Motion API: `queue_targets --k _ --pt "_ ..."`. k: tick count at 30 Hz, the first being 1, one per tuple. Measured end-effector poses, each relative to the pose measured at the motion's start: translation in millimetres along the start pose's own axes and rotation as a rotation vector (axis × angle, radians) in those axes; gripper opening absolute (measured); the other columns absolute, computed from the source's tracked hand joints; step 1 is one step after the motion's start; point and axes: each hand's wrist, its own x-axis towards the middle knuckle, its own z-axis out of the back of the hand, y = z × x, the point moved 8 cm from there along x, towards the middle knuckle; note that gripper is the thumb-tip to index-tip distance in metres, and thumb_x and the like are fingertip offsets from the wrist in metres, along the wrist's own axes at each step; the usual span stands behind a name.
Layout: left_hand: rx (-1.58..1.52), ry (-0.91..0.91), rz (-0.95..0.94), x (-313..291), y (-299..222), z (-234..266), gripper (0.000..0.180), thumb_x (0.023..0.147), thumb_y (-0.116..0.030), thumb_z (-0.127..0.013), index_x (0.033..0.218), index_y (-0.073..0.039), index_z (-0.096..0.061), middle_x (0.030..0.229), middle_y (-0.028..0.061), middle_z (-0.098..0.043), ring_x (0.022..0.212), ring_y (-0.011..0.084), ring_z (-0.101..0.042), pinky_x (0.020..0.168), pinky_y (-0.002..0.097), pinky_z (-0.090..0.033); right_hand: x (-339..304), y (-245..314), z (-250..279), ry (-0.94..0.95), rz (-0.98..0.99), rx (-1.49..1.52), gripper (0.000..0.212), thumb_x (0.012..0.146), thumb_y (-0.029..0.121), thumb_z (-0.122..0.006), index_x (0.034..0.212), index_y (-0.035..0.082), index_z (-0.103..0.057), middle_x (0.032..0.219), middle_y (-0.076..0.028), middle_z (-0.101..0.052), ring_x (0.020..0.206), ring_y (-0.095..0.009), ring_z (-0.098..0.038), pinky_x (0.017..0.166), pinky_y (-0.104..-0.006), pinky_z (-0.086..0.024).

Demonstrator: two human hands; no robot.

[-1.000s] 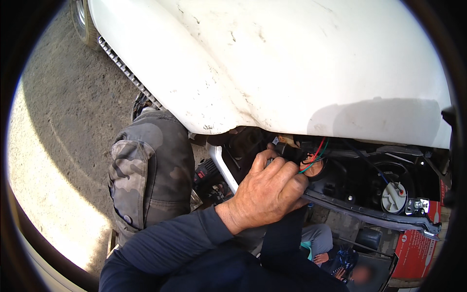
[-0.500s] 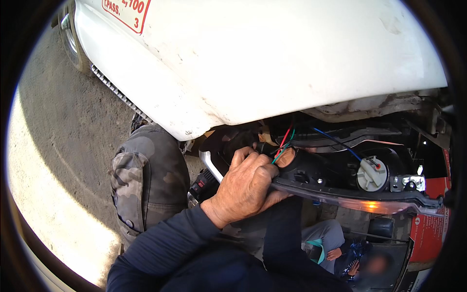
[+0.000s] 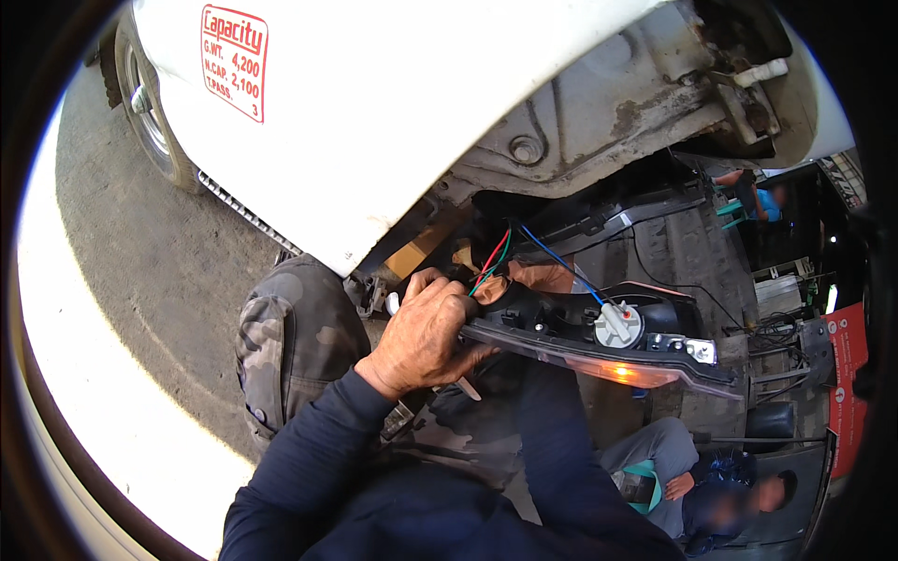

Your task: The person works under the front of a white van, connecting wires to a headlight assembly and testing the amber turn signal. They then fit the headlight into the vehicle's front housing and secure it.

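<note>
A headlight point(image 3: 524, 338) with a black housing and clear lens is held level in front of me, its amber bulb lit. My left hand point(image 3: 426, 327) is closed round its left end, thumb underneath. My right forearm runs up beneath the lamp. A skin-coloured part of my right hand point(image 3: 543, 277) shows behind the housing, gripping it; most of its fingers are hidden. Red and green wires point(image 3: 493, 260) lead to the opening by my left hand. A blue wire point(image 3: 561, 262) reaches the pale grey bulb socket point(image 3: 617, 325) farther right.
Above hangs the white vehicle panel point(image 3: 374, 112), beside an exposed dirty metal body section point(image 3: 580, 122). My camouflage-clad knee point(image 3: 301, 341) is at left. A seated person point(image 3: 669, 467) is at lower right, near a red panel point(image 3: 847, 383). Black cables point(image 3: 781, 337) dangle at right.
The view has shifted, showing more of the exposed bodywork and the person farther off. The headlight and my hands sit farther left and slightly higher in view. My left hand keeps its grip.
</note>
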Motion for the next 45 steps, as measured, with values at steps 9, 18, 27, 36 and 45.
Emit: queue_targets --k 9,18,27,36,45 --pt "0.198 0.071 -0.047 -11 3 -8 0.054 0.064 -0.018 -0.086 0.102 -0.002 -0.052 0.092 0.0141 -0.051 0.089 0.0365 -0.055 0.093 0.0514 -0.041 11 -2 23 -0.089 -0.020 0.153 0.088 0.092 0.069 -0.047 0.152 0.006 -0.033 0.146 -0.021 -0.045 0.131 -0.033 -0.048 0.111 -0.0507 -0.038" --pt "0.315 0.156 -0.036 -15 -1 -6 0.046 0.069 -0.022 -0.084 0.100 -0.002 -0.055 0.096 0.0133 -0.055 0.097 0.0360 -0.056 0.103 0.0536 -0.038 42 -15 54 -0.179 -0.077 0.295 0.089 0.091 0.071 -0.047 0.150 0.006 -0.036 0.145 -0.022 -0.046 0.130 -0.034 -0.050 0.110 -0.0513 -0.040" --pt "0.499 0.342 -0.043 -17 10 -8 0.046 0.073 -0.023 -0.081 0.102 0.000 -0.054 0.105 0.0176 -0.057 0.105 0.0384 -0.056 0.108 0.0567 -0.036 52 -45 101 -0.306 -0.212 0.352 0.090 0.090 0.073 -0.048 0.149 0.005 -0.039 0.144 -0.023 -0.048 0.128 -0.035 -0.052 0.109 -0.0519 -0.042" --pt "0.583 0.434 -0.062 -14 19 -24 0.044 0.071 -0.020 -0.079 0.103 -0.002 -0.055 0.099 0.0141 -0.055 0.099 0.0359 -0.056 0.108 0.0547 -0.036 -6 -32 130 -0.237 -0.373 0.389 0.089 0.090 0.073 -0.050 0.146 0.004 -0.043 0.141 -0.023 -0.051 0.125 -0.035 -0.056 0.106 -0.0513 -0.046" --pt "0.700 0.428 -0.181 -14 22 -39 0.050 0.075 -0.021 -0.077 0.117 -0.004 -0.055 0.095 0.0113 -0.056 0.094 0.0331 -0.058 0.106 0.0561 -0.038 -57 11 146 -0.195 -0.217 0.309 0.070 0.094 0.063 -0.053 0.124 -0.001 -0.061 0.115 -0.017 -0.067 0.111 -0.028 -0.064 0.097 -0.0429 -0.051"
